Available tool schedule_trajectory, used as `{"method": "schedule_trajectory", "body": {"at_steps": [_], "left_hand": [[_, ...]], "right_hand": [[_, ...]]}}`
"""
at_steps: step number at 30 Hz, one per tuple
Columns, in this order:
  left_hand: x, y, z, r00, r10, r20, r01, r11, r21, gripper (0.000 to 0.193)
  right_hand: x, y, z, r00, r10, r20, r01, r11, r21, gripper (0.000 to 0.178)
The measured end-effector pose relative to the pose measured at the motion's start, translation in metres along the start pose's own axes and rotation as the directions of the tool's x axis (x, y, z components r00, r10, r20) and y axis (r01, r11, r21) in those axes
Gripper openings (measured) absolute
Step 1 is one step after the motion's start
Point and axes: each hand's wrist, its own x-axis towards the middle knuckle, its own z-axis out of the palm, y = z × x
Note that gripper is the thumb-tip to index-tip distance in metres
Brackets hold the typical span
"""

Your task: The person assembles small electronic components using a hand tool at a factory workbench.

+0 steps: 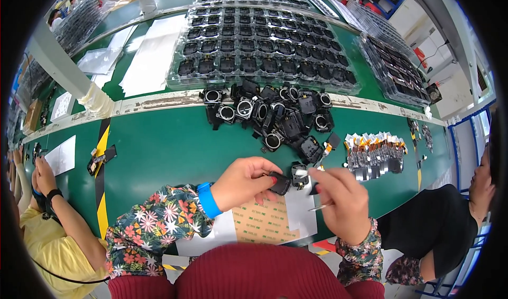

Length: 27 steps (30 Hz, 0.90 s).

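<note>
1. The step in hand looks like fitting or adjusting a small part on a black plastic housing, one of many of its kind. The left hand pinches this housing between thumb and fingers, just above the near edge of the green desk.

2. The right hand is closed around a pair of metal tweezers. Their tip points left, at or just beside a second small black piece lying close to the held housing.

3. By my judgement the work is mid-cycle. A loose heap of black housings with round rings lies just beyond the hands, and clear trays of seated housings fill the belt behind it.

4. The next move likely calls for a steady left grip and a fine, well-aimed tweezer tip, since the parts are small and sit close together.

5. A cluster of small parts with orange flex strips lies to the right of the hands, well within reach.

6. Hard to make out: whether the tweezers actually grip anything, and whether the tip touches the housing or the piece beside it. The fingers hide the housing's near side.

7. A brown printed sheet and white paper lie under the wrists, partly covered by the sleeves. Other people sit at both edges, cut off by the rim.
</note>
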Motion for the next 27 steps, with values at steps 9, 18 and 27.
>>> {"method": "schedule_trajectory", "body": {"at_steps": [9,18,27], "left_hand": [[-0.002,-0.003,0.001,0.991,0.003,0.130,0.017,0.988,-0.151,0.026],[-0.005,-0.002,0.001,0.993,-0.006,0.116,0.019,0.994,-0.108,0.026],[-0.004,-0.003,0.001,0.992,0.022,0.124,-0.019,0.999,-0.030,0.024]], "right_hand": [[-0.017,-0.006,0.021,1.000,-0.012,-0.015,0.011,1.000,-0.028,0.034],[-0.024,-0.009,0.019,0.970,-0.064,0.236,0.103,0.982,-0.159,0.046],[-0.026,-0.011,0.017,0.942,-0.068,0.328,0.143,0.967,-0.211,0.053]]}}
